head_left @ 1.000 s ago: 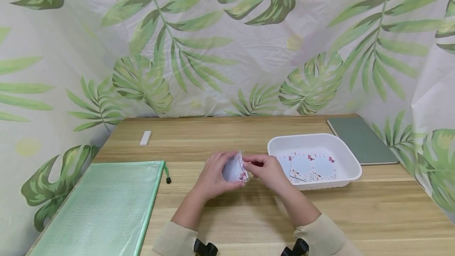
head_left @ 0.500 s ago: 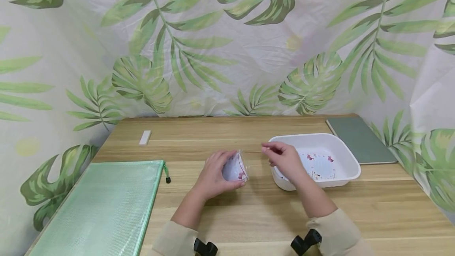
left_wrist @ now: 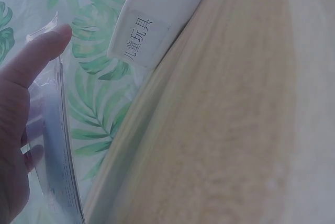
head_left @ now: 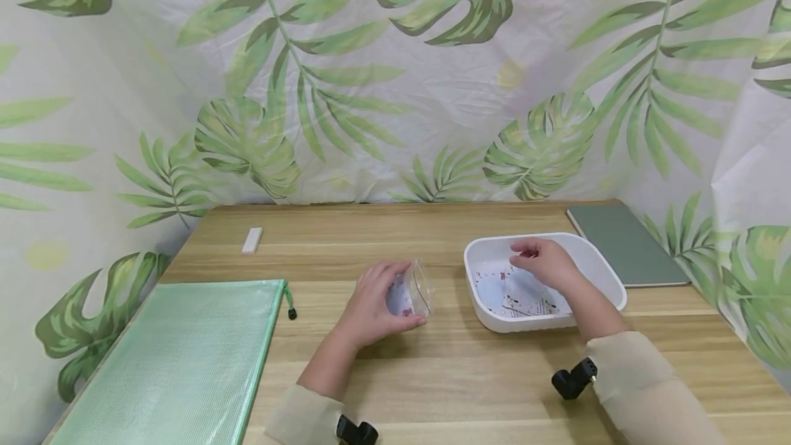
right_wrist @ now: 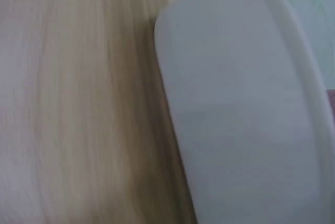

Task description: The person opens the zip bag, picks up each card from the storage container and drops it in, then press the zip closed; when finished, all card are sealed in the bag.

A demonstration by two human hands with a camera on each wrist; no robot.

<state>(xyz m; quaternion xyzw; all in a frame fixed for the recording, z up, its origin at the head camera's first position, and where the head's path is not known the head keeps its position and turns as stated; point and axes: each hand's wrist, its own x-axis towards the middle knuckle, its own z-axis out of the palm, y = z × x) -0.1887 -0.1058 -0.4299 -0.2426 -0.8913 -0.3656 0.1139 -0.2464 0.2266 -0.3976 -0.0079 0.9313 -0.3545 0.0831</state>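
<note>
My left hand (head_left: 374,302) grips a clear plastic bag (head_left: 420,288) between thumb and fingers, its mouth gaping to the right. Pale printed paper with small red figures shows inside it. In the left wrist view the bag (left_wrist: 57,145) appears edge-on beside the thumb. Over the white plastic basin (head_left: 494,320) hangs my right hand (head_left: 550,263), fingers loosely bent, nothing visible between them. Beneath it, pale blue note cards (head_left: 491,287) with small printed figures lie overlapping on the basin floor, partly hidden by the hand. The basin's outer wall (right_wrist: 235,103) fills the right wrist view, blurred.
A green mesh zip pouch (head_left: 167,356) lies at the left, its pull tab hanging off the corner. A small white block (head_left: 252,240) sits farther back. Behind the basin's right side is a grey-green notebook (head_left: 627,244). A leaf-print sheet hangs behind the wooden table (head_left: 371,225).
My right hand has left the bag's mouth and moved right, over the basin. The left hand stays in place with the bag, whose mouth now gapes wider.
</note>
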